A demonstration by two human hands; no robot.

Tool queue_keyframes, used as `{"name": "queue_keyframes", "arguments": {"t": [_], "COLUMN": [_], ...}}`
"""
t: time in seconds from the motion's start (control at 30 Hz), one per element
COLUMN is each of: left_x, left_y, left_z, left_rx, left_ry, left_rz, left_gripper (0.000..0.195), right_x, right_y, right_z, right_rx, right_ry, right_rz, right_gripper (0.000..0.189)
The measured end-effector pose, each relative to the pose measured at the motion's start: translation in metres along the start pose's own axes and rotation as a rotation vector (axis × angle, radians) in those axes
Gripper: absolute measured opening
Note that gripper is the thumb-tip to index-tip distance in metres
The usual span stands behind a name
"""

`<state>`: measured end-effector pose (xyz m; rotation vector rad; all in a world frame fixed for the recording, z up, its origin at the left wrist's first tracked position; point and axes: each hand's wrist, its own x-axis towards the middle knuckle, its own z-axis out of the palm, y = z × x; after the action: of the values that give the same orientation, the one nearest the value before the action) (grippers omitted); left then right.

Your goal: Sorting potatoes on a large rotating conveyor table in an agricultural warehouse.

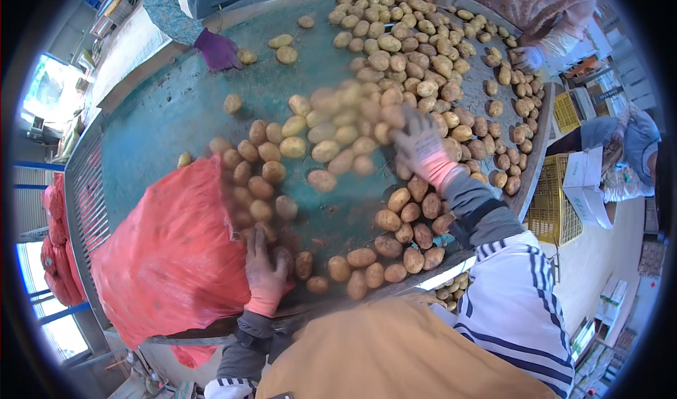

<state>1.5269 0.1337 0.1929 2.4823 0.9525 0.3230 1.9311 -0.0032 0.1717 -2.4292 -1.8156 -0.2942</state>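
Observation:
A red mesh sack (174, 256) lies on its side at the left, bulging, its mouth facing right. Potatoes (260, 187) fill the opening and spill over the green sorting surface (158, 108). My left hand (264, 272), in a grey and pink glove, rests at the lower corner of the mouth with fingers extended and thumb apart, touching potatoes. My right hand (423, 145), gloved alike, reaches over the surface with fingers spread against the edge of the big potato pile (412, 55). Between my hands several potatoes are blurred by motion.
Across the table a co-worker's purple-gloved hand (218, 50) is beside a potato. Another co-worker's gloved hand (529, 58) touches potatoes at the far right. A slatted metal grate (87, 198) forms the left end. Yellow crates (550, 203) and a person with a white carton (584, 187) are at right.

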Motion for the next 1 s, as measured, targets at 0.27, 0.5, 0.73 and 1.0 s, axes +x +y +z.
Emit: {"name": "queue_keyframes", "arguments": {"t": [0.27, 0.5, 0.73, 1.0], "left_x": [0.071, 0.098, 0.072, 0.032], "left_y": [0.012, 0.031, 0.051, -0.004], "left_z": [0.02, 0.068, 0.028, -0.011], "left_rx": [0.049, -0.002, -0.406, 0.132], "left_ry": [0.047, -0.182, -0.27, 0.077], "left_rz": [-0.06, 0.079, 0.098, -0.212], "left_gripper": [0.057, 0.059, 0.054, 0.064], "right_x": [0.041, 0.094, 0.106, 0.139], "right_y": [0.099, -0.098, -0.046, 0.021], "right_z": [0.017, 0.006, 0.033, 0.0], "right_rx": [-0.044, 0.263, 0.067, -0.377], "right_ry": [-0.031, 0.014, 0.03, -0.055], "right_rz": [0.293, -0.263, -0.189, 0.239], "right_gripper": [0.046, 0.04, 0.07, 0.061]}}
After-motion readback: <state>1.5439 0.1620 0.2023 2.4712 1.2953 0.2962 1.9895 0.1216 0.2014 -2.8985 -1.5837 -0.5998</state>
